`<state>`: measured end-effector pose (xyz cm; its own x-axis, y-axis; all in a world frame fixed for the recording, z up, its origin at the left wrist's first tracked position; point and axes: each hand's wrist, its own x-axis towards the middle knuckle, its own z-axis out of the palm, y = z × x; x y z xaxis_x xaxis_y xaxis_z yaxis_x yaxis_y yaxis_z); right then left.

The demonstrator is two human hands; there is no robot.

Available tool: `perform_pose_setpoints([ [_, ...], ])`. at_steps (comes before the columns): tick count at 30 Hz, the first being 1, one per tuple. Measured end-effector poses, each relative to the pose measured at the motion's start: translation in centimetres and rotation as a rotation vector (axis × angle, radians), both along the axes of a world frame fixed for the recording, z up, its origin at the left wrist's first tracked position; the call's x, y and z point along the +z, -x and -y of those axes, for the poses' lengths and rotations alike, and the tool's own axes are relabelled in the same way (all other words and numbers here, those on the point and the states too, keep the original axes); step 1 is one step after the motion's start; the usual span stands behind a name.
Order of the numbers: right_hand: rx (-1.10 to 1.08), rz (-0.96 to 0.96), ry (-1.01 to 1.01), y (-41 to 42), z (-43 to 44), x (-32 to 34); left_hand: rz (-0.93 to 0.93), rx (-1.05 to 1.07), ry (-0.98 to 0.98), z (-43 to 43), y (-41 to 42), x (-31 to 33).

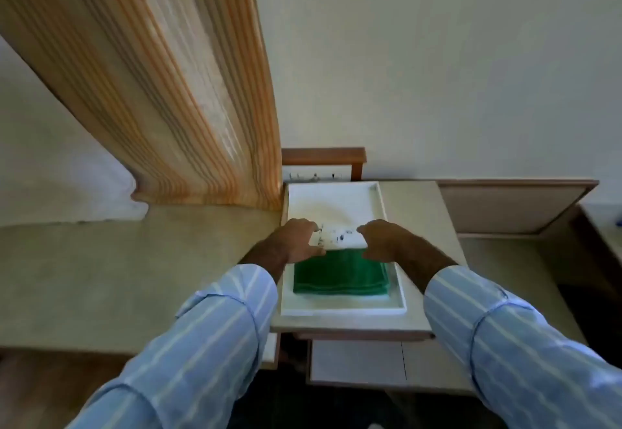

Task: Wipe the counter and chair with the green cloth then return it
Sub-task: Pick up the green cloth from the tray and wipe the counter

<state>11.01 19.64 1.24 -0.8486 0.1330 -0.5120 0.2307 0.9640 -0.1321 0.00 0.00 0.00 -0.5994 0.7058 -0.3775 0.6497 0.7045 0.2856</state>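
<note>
A folded green cloth [340, 277] lies in the near half of a white tray [397, 297] on a beige counter [117, 277]. Just beyond the cloth a white patterned cloth [340, 238] lies in the tray. My left hand [296, 241] rests at the far left corner of the green cloth, its fingers curled on the edge of the white cloth. My right hand [380, 240] sits at the far right corner, fingers bent down onto both cloths. Whether either hand grips the fabric is unclear. No chair is identifiable in view.
A striped orange curtain [175, 92] hangs at the left, down to the counter. A wooden-framed switch panel [323, 167] sits behind the tray against the wall. A lower shelf [356, 361] lies below the counter's front edge. More counter runs right [505, 260].
</note>
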Motion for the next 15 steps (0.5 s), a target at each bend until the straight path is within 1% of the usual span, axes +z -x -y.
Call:
perform_pose_setpoints([
  [1,0.009,0.028,-0.022,-0.1,0.1,-0.8,0.010,0.000,0.023,0.1,-0.4,-1.0],
  [3,0.002,0.013,-0.029,-0.3,0.2,-1.9,-0.011,0.030,0.023,0.6,-1.2,-2.8],
  [7,0.021,-0.009,-0.026,0.4,0.8,-2.9,-0.014,0.134,-0.033,1.1,-2.2,-4.5],
  [10,0.076,0.101,-0.035,2.7,1.4,-1.8,0.044,0.169,-0.034,1.6,-1.9,-3.2],
  [12,0.139,0.143,-0.025,4.8,2.6,-0.4,0.086,0.224,-0.121,3.4,-1.2,-2.0],
  [13,0.158,0.136,-0.019,5.9,3.2,0.6,0.119,0.271,-0.190,4.6,-0.7,-1.6],
  [15,0.178,0.059,0.010,8.3,5.8,2.9,0.148,0.374,-0.329,8.7,0.7,-0.5],
])
